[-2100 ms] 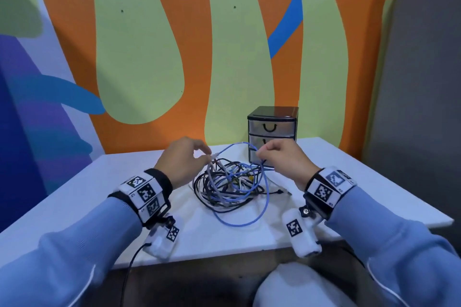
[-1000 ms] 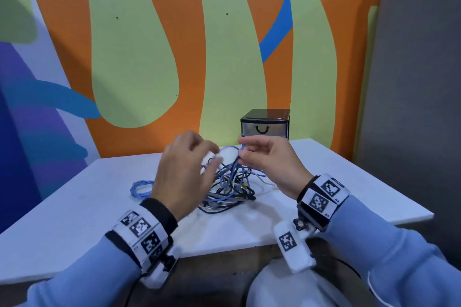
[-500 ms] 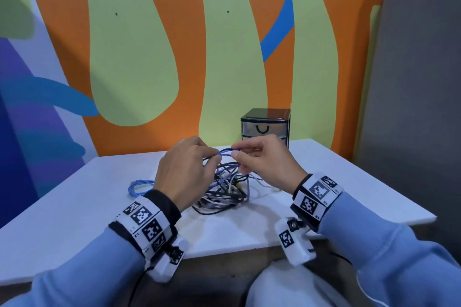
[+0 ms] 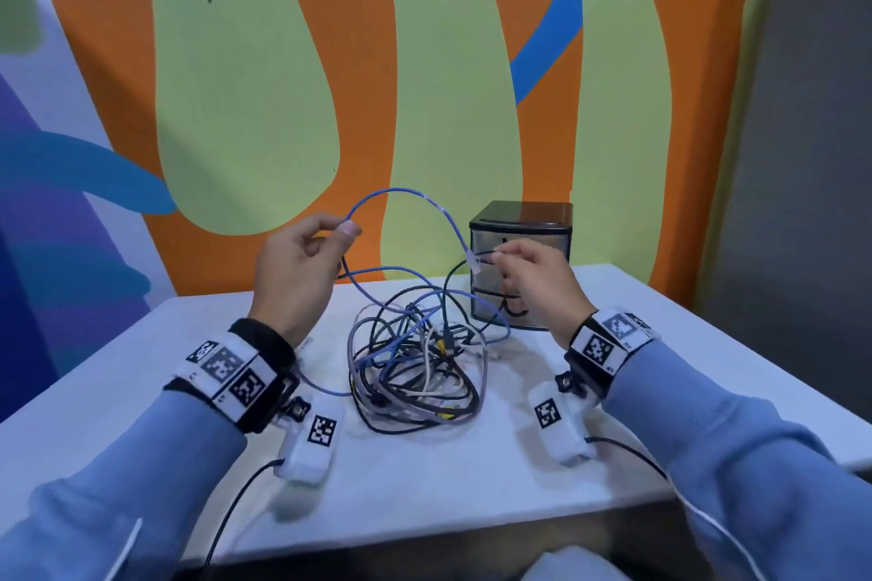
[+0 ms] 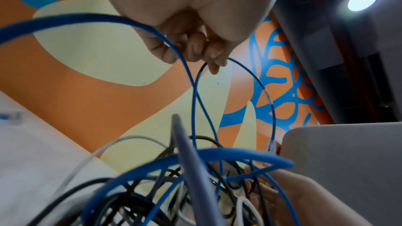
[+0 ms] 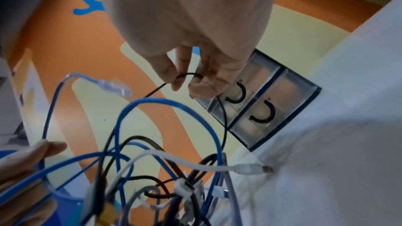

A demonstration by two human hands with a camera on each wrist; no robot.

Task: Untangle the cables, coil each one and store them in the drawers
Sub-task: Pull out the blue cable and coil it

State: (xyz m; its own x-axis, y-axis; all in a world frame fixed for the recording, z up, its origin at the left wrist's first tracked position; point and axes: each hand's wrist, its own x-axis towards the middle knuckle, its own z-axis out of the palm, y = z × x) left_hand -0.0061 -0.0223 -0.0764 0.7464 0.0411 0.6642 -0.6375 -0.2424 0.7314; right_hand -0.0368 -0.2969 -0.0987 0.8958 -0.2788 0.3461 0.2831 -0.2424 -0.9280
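Note:
A tangle of blue, black, white and grey cables lies mid-table. My left hand is raised above its left side and pinches a blue cable, which arcs up and over to the right. The left wrist view shows the fingers curled round that blue cable. Its clear plug hangs free by my right hand, which pinches a thin black cable rising from the tangle. Just behind the right hand stands the small drawer unit, its drawers closed.
The white table ends close to me and at the right. A painted wall runs behind it and a grey panel stands at the right. A white cable's plug lies loose beside the drawer unit.
Both hands have risen and moved apart. The blue cable, held low at the tangle before, now arcs high between them, and its plug end has come free.

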